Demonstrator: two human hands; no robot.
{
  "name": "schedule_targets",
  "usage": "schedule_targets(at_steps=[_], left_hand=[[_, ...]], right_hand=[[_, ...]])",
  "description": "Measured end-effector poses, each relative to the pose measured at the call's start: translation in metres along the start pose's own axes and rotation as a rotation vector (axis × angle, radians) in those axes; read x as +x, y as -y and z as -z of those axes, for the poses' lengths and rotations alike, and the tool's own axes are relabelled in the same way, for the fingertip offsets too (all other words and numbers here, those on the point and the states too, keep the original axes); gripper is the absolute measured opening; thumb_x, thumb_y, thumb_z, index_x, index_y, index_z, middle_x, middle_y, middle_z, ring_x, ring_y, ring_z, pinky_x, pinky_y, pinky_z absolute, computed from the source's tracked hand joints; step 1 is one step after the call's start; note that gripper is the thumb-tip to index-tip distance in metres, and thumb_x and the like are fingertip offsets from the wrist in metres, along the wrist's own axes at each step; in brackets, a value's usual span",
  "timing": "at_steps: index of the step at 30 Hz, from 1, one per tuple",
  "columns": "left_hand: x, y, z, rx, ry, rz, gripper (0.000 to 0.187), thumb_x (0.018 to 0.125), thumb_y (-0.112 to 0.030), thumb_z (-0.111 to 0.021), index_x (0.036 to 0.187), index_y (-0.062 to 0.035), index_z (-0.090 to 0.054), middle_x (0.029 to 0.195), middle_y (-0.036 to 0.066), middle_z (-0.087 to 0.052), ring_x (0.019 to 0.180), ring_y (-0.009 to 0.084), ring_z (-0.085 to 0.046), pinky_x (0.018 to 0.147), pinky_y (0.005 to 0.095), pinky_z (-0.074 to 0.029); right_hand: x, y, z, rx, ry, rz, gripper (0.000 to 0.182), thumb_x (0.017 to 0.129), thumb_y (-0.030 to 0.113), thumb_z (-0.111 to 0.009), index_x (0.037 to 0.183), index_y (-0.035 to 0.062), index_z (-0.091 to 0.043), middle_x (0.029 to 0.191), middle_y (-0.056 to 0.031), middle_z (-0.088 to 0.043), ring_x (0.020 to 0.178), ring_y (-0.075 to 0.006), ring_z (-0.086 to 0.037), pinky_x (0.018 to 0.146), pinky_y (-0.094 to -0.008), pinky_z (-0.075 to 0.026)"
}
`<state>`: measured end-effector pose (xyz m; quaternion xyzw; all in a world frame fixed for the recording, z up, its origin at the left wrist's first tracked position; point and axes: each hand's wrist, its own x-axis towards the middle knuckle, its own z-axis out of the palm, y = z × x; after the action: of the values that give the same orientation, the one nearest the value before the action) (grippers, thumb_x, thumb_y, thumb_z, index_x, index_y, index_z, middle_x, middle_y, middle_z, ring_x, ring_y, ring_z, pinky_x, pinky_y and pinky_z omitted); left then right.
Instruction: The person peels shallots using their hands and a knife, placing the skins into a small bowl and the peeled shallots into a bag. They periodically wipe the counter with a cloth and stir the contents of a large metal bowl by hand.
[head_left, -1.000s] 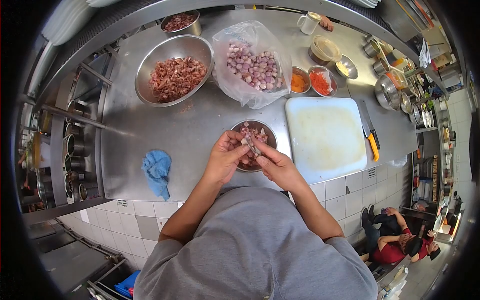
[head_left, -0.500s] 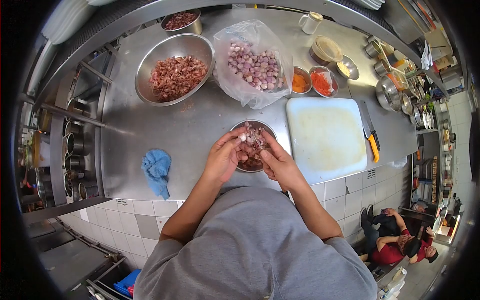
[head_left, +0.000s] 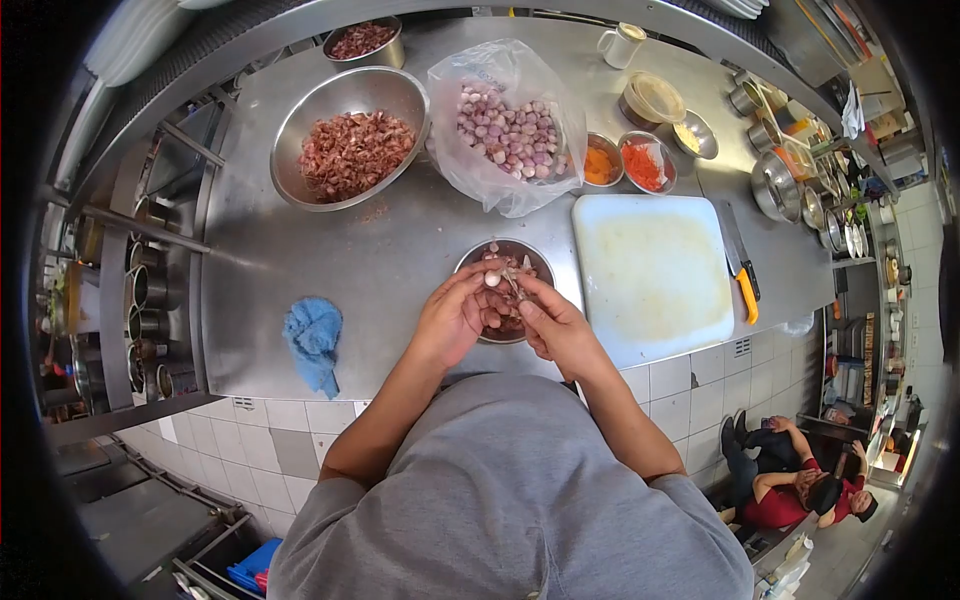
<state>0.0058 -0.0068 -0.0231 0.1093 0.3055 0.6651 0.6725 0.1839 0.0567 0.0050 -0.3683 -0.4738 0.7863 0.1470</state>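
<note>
Over a small steel bowl, both hands are close together. Between the thumb and fingertips of my left hand sits a peeled, pale shallot. My right hand is closed in a pinch beside it, fingertips at a thin pale sliver; I cannot tell whether that is skin or a small blade. Reddish-brown shallot skins lie in the bowl beneath, partly hidden by the fingers. Behind the bowl stands an open clear plastic bag holding many pinkish shallots.
A large steel bowl of shallot skins stands back left. To the right lie a white cutting board and a yellow-handled knife. A blue cloth rests at left. Small bowls with orange and red pieces stand beyond the board.
My left fingers have shifted slightly, and the pale shallot shows more plainly at their tips. My right hand stays in nearly the same place.
</note>
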Motion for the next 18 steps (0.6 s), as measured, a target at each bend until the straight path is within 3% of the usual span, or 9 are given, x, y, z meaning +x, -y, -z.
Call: schedule_targets(at_steps=[3,6,8,9,11,14,16,18], left_hand=[[0.002,0.002,0.005,-0.071,0.016,0.058,0.027,0.099,-0.013,-0.051,0.123,-0.0026,-0.055,0.1,0.008,-0.065,0.08,0.0149,-0.064,0.065,0.0268,-0.052],[0.008,0.001,0.007,0.047,-0.049,0.018,0.028,0.097,-0.011,-0.056,0.123,-0.003,-0.055,0.099,0.005,-0.065,0.08,0.0127,-0.063,0.061,0.0246,-0.051],[0.018,-0.005,0.006,0.423,-0.142,-0.163,0.031,0.093,-0.009,-0.062,0.123,-0.0035,-0.055,0.097,0.003,-0.064,0.079,0.0105,-0.062,0.059,0.0219,-0.049],[0.026,-0.016,-0.001,0.424,-0.142,-0.172,0.031,0.093,-0.009,-0.062,0.123,-0.0035,-0.055,0.097,0.003,-0.064,0.079,0.0105,-0.062,0.059,0.0219,-0.049],[0.051,-0.054,-0.025,0.698,-0.108,-0.411,0.033,0.089,-0.007,-0.067,0.12,-0.0039,-0.058,0.096,0.001,-0.064,0.078,0.0081,-0.06,0.057,0.0197,-0.046],[0.101,-0.104,-0.036,0.84,-0.044,-0.541,0.028,0.088,-0.01,-0.068,0.114,-0.0042,-0.062,0.098,0.003,-0.065,0.077,0.0111,-0.059,0.06,0.0234,-0.047],[0.126,-0.124,-0.036,1.346,-0.179,-0.813,0.026,0.089,-0.008,-0.065,0.114,-0.003,-0.064,0.097,0.003,-0.064,0.081,0.012,-0.06,0.066,0.0261,-0.048],[0.119,-0.12,-0.037,1.344,-0.178,-0.895,0.024,0.089,-0.009,-0.064,0.112,-0.0036,-0.066,0.096,0.004,-0.065,0.082,0.0139,-0.061,0.069,0.0278,-0.048]], right_hand=[[-0.003,0.002,-0.001,0.06,-0.05,-0.021,0.046,0.102,0.018,-0.049,0.147,0.0154,-0.038,0.073,0.0038,-0.044,0.054,-0.0051,-0.036,0.045,-0.0197,-0.029],[-0.002,0.006,0.004,0.158,-0.035,0.006,0.047,0.103,0.02,-0.047,0.148,0.0154,-0.036,0.072,0.0032,-0.041,0.053,-0.0064,-0.035,0.045,-0.0202,-0.028],[-0.001,-0.003,0.012,0.216,-0.038,0.0,0.052,0.102,0.022,-0.051,0.15,0.0148,-0.032,0.073,0.0021,-0.043,0.055,-0.0067,-0.037,0.047,-0.0214,-0.031],[-0.001,-0.006,0.012,0.212,-0.031,0.005,0.052,0.102,0.022,-0.051,0.15,0.0148,-0.032,0.073,0.0021,-0.043,0.055,-0.0067,-0.037,0.047,-0.0214,-0.031],[-0.001,-0.01,0.013,0.228,-0.043,-0.021,0.053,0.102,0.023,-0.051,0.15,0.0147,-0.03,0.072,0.0013,-0.042,0.055,-0.0075,-0.038,0.047,-0.0218,-0.032],[-0.001,-0.011,0.014,0.162,-0.016,-0.013,0.054,0.102,0.024,-0.051,0.15,0.0144,-0.03,0.072,0.0013,-0.043,0.055,-0.0075,-0.039,0.047,-0.0217,-0.031],[-0.001,-0.01,0.018,0.134,-0.009,-0.006,0.054,0.1,0.022,-0.053,0.15,0.0136,-0.032,0.073,0.0011,-0.046,0.056,-0.0075,-0.04,0.046,-0.0228,-0.032],[-0.002,-0.008,0.02,-0.123,-0.07,0.067,0.056,0.099,0.018,-0.055,0.149,0.0107,-0.032,0.076,0.0006,-0.048,0.059,-0.0072,-0.041,0.05,-0.022,-0.035]])
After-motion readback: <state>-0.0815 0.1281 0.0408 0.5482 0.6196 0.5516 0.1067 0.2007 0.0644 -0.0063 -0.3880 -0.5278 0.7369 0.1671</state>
